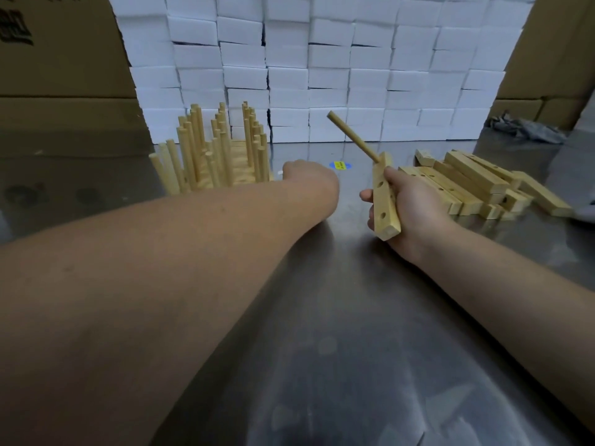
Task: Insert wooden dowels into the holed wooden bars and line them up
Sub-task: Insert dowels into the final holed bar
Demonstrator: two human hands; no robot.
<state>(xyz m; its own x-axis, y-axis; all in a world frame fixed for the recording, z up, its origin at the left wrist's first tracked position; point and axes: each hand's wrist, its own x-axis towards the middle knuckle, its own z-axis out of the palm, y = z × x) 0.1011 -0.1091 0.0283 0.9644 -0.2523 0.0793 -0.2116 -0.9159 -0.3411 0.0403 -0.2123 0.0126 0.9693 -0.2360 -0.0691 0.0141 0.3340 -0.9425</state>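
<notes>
While my R hand [409, 207] grips holed bar [384, 201], fingers curled round it, holes facing me for loading, one dowel [352, 136] sits in top hole. L hand [309, 178] out near finished dowelled bars [212, 149], prob for lining up; fingers hidden, can't tell.

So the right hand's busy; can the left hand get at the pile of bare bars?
Probably not easily: the right hand and its doweled bar lie between the left hand and the pile, so it must cross them.
</notes>
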